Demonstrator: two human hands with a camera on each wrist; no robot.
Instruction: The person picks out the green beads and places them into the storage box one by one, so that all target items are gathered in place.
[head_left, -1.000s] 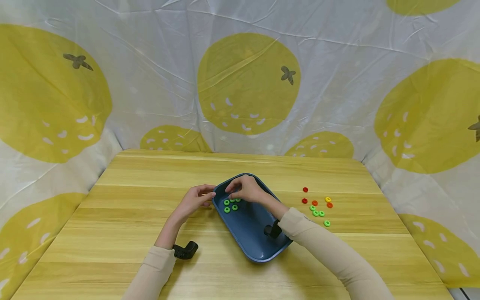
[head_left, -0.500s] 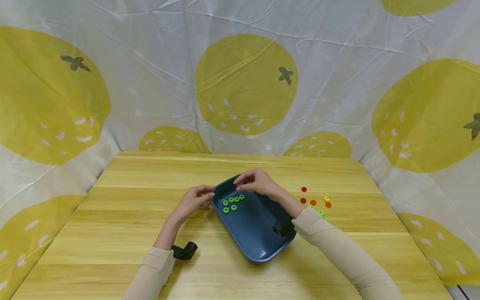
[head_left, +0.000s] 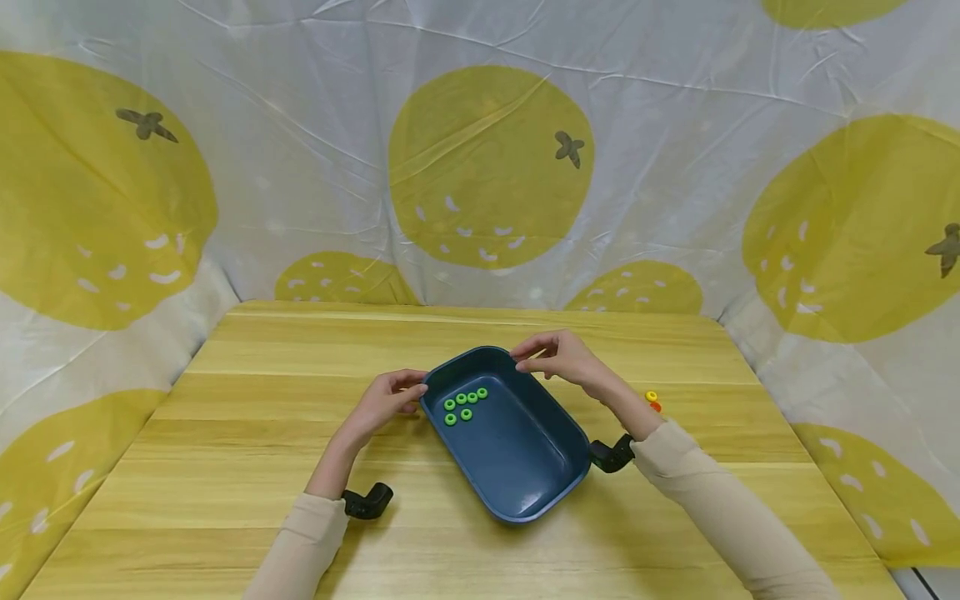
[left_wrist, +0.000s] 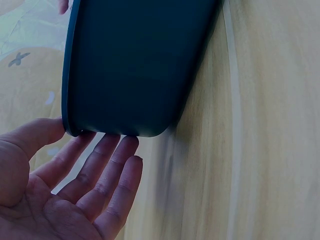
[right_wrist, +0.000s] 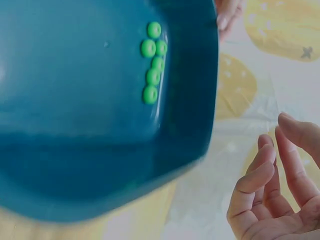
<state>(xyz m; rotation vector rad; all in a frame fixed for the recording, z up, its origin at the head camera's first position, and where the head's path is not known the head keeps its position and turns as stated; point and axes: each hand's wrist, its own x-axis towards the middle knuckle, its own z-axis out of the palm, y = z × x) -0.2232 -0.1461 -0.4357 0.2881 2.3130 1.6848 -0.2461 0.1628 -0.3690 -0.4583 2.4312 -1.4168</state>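
A dark blue rectangular deep tray (head_left: 513, 479) stands at a slant in the middle of the head view. Several small green ring beads (head_left: 467, 414) lie flat inside it at the far left end. My left hand (head_left: 384, 403) holds the tray's far left corner; in the left wrist view its thumb meets the rim and its fingertips (left_wrist: 129, 142) touch the outer wall. Just off the far right rim hovers my right hand (head_left: 562, 358), fingers loosely bent. Nothing shows between its thumb and fingers in the right wrist view.
Right of the tray, a yellow ring bead (head_left: 651, 397) and an orange one (head_left: 656, 407) lie on the wooden table (head_left: 225, 467), the orange partly behind the right forearm. A fabric backdrop (head_left: 330, 167) with yellow fruit prints rises behind the table and at both sides.
My right hand has moved right, from over the green beads to beyond the tray's far right rim. Its arm now hides most loose beads on the right. My left hand stays at the corner.
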